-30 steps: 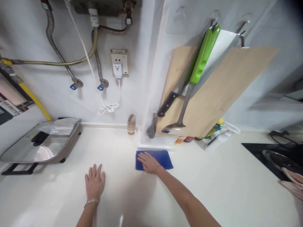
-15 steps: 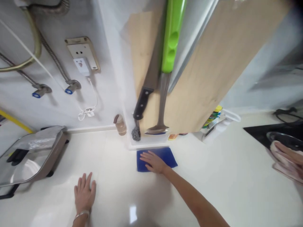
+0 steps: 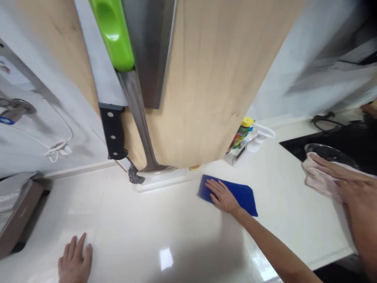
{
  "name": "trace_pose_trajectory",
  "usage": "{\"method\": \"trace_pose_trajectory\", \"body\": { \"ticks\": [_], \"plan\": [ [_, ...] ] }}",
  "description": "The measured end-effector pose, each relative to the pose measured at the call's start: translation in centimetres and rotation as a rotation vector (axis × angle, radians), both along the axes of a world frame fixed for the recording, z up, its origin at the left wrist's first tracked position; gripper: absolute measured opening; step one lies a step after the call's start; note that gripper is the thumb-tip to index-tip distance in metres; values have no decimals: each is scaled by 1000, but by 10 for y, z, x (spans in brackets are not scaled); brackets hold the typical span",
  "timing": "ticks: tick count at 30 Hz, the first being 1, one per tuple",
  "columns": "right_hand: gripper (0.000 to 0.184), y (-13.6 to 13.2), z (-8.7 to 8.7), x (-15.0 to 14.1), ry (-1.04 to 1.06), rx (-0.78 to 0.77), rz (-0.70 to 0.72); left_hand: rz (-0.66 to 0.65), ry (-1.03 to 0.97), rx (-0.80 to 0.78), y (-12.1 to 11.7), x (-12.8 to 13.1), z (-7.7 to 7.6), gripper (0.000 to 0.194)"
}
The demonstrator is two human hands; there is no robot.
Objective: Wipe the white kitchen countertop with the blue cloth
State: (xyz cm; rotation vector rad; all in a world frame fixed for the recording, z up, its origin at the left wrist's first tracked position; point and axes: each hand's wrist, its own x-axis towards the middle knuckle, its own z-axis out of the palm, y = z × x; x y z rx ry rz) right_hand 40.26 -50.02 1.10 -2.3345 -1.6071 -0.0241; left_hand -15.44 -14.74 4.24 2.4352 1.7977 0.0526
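Observation:
My right hand (image 3: 223,196) lies flat on a blue cloth (image 3: 243,196), fingers stretched out and pressing it against the white countertop (image 3: 141,232). The cloth is spread out just in front of the knife and board rack, toward its right side. At the lower left, my left hand (image 3: 75,261) rests palm down on the counter with its fingers apart. It holds nothing, and the bottom edge of the view cuts off its wrist.
A green-handled steel ladle (image 3: 141,125), black-handled knife (image 3: 113,131) and steel scrubber (image 3: 136,175) hang before a wooden board (image 3: 200,86). An electric pan (image 3: 25,212) stands left. Yellow-capped bottle (image 3: 244,129) behind. Right, another person's hand (image 3: 332,169) presses a pink cloth (image 3: 316,177) near a black hob (image 3: 294,145).
My right hand has slid the blue cloth to the right along the counter. The view has swung right and closer to the rack, showing more of the other person's arm.

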Motion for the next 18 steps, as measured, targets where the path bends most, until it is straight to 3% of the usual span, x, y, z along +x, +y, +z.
{"method": "trace_pose_trajectory", "body": {
  "ticks": [3, 7, 18],
  "plan": [
    [54, -7, -13, 4, -71, 23, -325, -9, 16, 8, 3, 0, -2, 77],
    [55, 11, -20, 9, -101, 51, -618, -14, 37, 15, 4, 2, -2, 78],
    [60, 65, -18, 61, -88, 92, -922, -20, 16, 21, 6, 1, 0, 80]
  ]
}}
